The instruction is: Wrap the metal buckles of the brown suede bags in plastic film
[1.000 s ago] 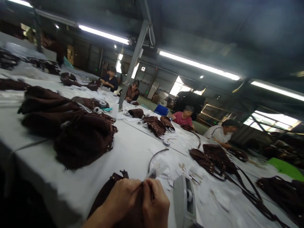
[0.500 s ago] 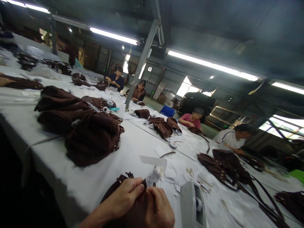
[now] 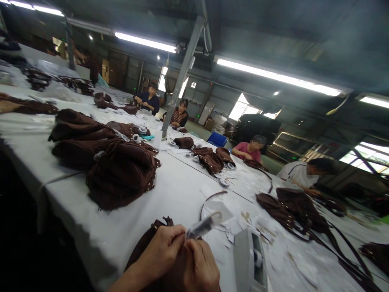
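A dark brown bag (image 3: 138,247) lies at the near edge of the table, under both of my hands. Above it, my left hand (image 3: 162,247) is closed, thumb and finger pinching the lower end of a thin plastic-wrapped piece (image 3: 200,228). My right hand (image 3: 202,261) is closed against the same end, its fingertips touching those of the left. The wrapped piece points away to the right, dark inside clear film, with a pale end. My fingers hide where it joins the bag, if it does.
Brown bags (image 3: 121,174) are piled to the left on the white-covered table (image 3: 173,182). A grey tape dispenser (image 3: 247,259) stands right of my hands, near paper scraps (image 3: 231,231). More bags with straps (image 3: 300,207) lie farther right. Several co-workers (image 3: 249,150) sit along the far side.
The plastic-wrapped piece has tilted over to the right and looks more stretched out. My hands have stayed close together at the bag. The view has shifted slightly.
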